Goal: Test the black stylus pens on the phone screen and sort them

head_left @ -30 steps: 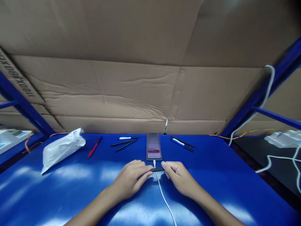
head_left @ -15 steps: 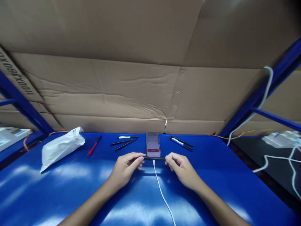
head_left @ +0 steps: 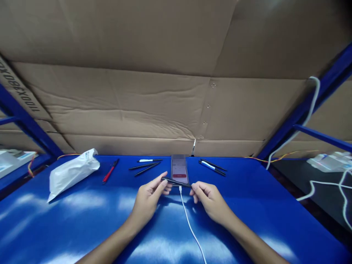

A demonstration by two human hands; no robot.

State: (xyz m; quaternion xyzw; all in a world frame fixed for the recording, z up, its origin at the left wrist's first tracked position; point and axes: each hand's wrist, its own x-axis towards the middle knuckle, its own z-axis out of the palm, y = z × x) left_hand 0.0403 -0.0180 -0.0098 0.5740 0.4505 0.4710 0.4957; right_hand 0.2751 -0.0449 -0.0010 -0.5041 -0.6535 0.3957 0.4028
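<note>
A slim black pen (head_left: 178,182) is held crosswise between both hands, its left end a little higher than its right. My left hand (head_left: 151,190) pinches the left end between thumb and fingers. On the right end, my right hand (head_left: 205,194) is closed the same way. Just behind the pen lies a phone (head_left: 180,171) with a red button on its lit screen; the pen hides its near edge. A white cable (head_left: 188,219) runs from the phone's near end toward me.
Several pens (head_left: 144,167) lie left of the phone, and more pens (head_left: 212,167) lie to its right. A red pen (head_left: 110,171) and a white plastic bag (head_left: 73,173) are farther left on the blue table (head_left: 90,223). Cardboard (head_left: 154,102) stands behind, between blue frame posts.
The pen has gone from level to tilted, with its left end raised. My left hand has lifted slightly, and my right hand has shifted a little left and down.
</note>
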